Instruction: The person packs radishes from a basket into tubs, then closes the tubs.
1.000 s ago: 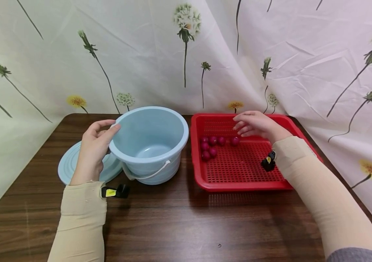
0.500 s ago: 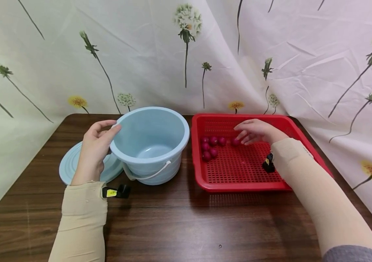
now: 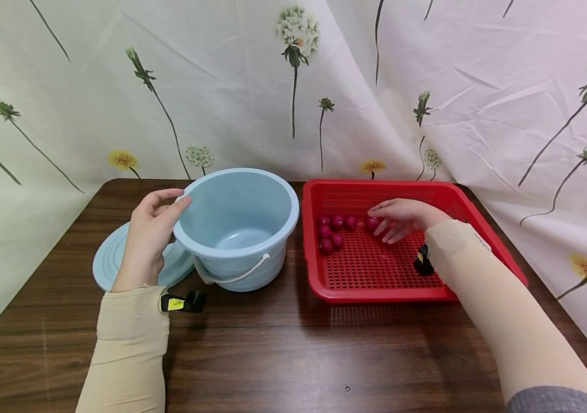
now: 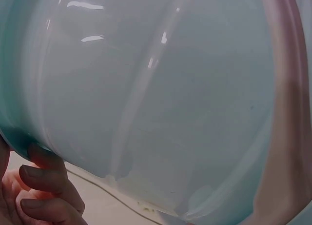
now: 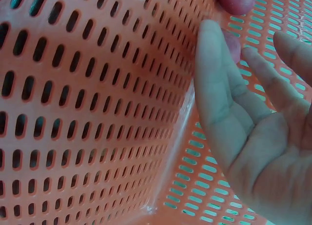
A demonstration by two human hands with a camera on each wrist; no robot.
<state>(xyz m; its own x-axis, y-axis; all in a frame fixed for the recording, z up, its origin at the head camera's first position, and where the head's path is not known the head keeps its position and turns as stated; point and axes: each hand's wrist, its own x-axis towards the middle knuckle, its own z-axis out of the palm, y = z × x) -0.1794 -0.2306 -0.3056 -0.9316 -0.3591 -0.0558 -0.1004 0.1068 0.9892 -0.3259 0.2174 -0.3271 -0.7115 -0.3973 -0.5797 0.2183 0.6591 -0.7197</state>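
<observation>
At the left, my left hand (image 3: 151, 232) grips the rim of a light blue bucket (image 3: 244, 269), thumb inside and fingers outside. The bucket stands upright, a white handle hanging at its front. In the left wrist view the bucket wall (image 4: 161, 98) fills most of the picture, with curled fingers (image 4: 51, 188) under the rim. My right hand (image 3: 401, 218) reaches into a red slotted basket (image 3: 381, 295), thumb and fingers spread around a small round magenta, radish-like thing (image 3: 371, 223). In the right wrist view this round thing (image 5: 233, 47) sits between thumb and fingertips; contact is hard to tell.
Several more magenta round things (image 3: 325, 232) cluster in the basket's left part. A light blue lid (image 3: 112, 258) lies on the dark wooden table (image 3: 252, 355), behind my left wrist. A floral cloth (image 3: 231, 86) hangs behind the table.
My right hand has moved down into the basket toward the single round thing, its fingers now around it. The left hand and bucket have stayed in place.
</observation>
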